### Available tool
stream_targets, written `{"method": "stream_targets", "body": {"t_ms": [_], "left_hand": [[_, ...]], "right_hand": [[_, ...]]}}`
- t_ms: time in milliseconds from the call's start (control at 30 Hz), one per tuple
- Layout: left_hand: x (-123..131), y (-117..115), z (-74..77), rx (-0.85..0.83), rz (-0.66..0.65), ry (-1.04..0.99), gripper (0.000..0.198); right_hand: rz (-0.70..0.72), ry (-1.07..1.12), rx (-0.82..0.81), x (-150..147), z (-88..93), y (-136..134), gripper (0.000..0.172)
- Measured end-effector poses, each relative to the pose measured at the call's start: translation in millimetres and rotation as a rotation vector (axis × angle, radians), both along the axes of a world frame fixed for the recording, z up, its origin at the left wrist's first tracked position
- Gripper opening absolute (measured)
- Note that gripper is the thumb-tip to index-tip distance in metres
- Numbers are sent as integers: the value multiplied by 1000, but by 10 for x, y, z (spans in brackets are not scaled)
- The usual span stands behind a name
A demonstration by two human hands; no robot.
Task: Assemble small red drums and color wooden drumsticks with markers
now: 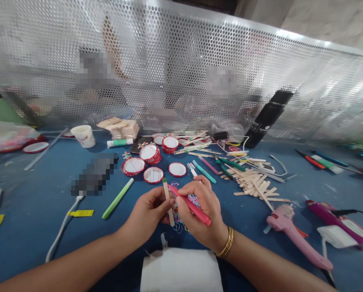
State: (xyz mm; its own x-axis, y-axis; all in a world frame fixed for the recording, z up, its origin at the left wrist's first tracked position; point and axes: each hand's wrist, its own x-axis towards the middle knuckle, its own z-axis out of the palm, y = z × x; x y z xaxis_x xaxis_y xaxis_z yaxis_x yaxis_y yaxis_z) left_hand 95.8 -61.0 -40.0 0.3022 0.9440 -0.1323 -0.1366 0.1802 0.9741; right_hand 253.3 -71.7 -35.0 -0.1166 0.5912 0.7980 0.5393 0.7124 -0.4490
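Observation:
Upright between the thumb and fingers of my left hand [152, 211] is a wooden craft stick [168, 202], its top end coloured green. My right hand [201, 207] grips a pink marker [196, 210] like a pen, with its tip close to the stick's upper part. Beneath both hands lies a pile of coloured rubber bands [179, 225], partly hidden. A light green marker [118, 198] rests left of my hands. Just beyond them are a turquoise marker [204, 172] and several round red-rimmed discs with pale faces [153, 175].
Loose craft sticks [254, 182] are heaped to the right, near a pink glue gun [297, 233] and a purple one [336, 221]. A paper cup [83, 136] and a pixelated dark device on a white cable [62, 229] are left. A perforated metal screen [181, 61] borders the back.

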Motion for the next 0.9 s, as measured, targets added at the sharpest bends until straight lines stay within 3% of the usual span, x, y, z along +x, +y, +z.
{"method": "stream_targets", "body": {"t_ms": [900], "left_hand": [[-8, -31, -36, 59, -29, 29, 53]], "right_hand": [[0, -42, -20, -24, -24, 14, 9]]}}
